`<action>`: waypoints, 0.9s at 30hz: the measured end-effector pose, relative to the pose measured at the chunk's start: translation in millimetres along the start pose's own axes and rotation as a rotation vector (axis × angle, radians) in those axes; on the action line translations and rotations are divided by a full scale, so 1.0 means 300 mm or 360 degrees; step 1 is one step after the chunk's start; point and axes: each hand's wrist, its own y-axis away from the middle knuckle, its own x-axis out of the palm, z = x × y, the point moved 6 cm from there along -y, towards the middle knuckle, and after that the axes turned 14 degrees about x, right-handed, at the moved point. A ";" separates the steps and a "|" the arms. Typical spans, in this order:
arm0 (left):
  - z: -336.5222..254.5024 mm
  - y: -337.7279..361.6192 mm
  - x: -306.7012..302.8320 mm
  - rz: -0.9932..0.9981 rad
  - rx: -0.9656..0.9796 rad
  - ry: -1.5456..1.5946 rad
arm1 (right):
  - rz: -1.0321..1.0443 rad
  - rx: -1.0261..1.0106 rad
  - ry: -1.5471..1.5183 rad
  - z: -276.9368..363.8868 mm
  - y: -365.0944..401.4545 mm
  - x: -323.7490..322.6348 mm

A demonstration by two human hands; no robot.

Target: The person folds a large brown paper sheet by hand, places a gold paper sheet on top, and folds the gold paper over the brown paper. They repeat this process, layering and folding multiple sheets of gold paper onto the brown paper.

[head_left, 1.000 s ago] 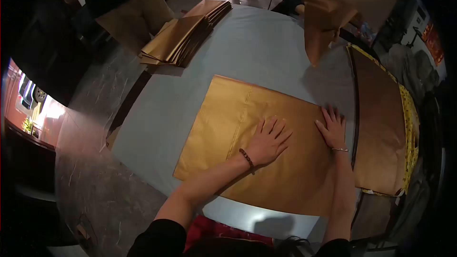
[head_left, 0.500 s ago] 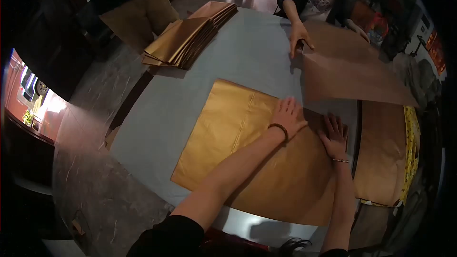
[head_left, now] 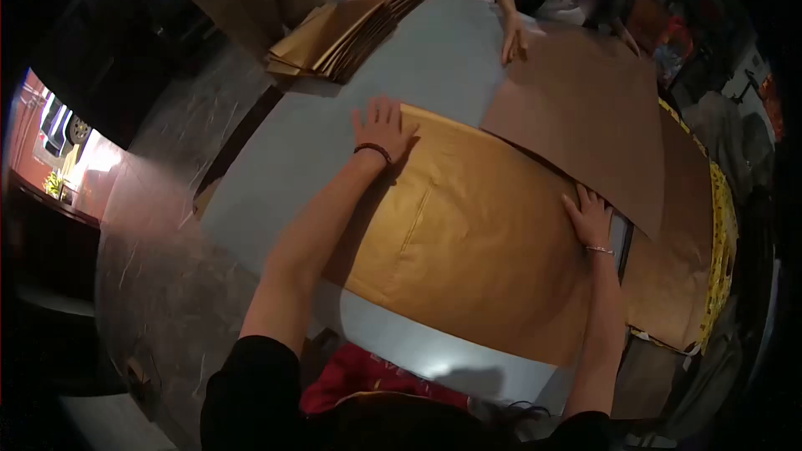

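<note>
Gold sheet [head_left: 476,225] lay on the table [head_left: 276,159]. Right hand [head_left: 593,219]: palm down at the sheet's right edge, fingers extended, no grip visible. Left hand [head_left: 384,127]: shifted from mid-sheet to the far left corner, fingers splayed, gripping nothing; the sheet was apparently steadied across its width. Beyond, a brown sheet [head_left: 585,100] had settled alongside, near a co-worker's hand [head_left: 513,38].

Golden sheet [head_left: 480,238] (faintly creased), flat across the grey-blue tabletop [head_left: 271,171]
</note>
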 end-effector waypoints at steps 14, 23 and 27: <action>-0.045 0.993 -0.048 -0.0210 0.0001 0.0024 | -0.0044 -0.0101 -0.0056 -0.072 -0.111 0.100; -0.571 0.971 -0.057 -0.0442 0.1360 0.0336 | 0.0141 0.0020 -0.0156 0.002 0.010 -0.021; -0.806 0.909 -0.064 -0.0255 0.1793 0.0700 | 0.0073 -0.0064 -0.0149 0.006 0.033 -0.028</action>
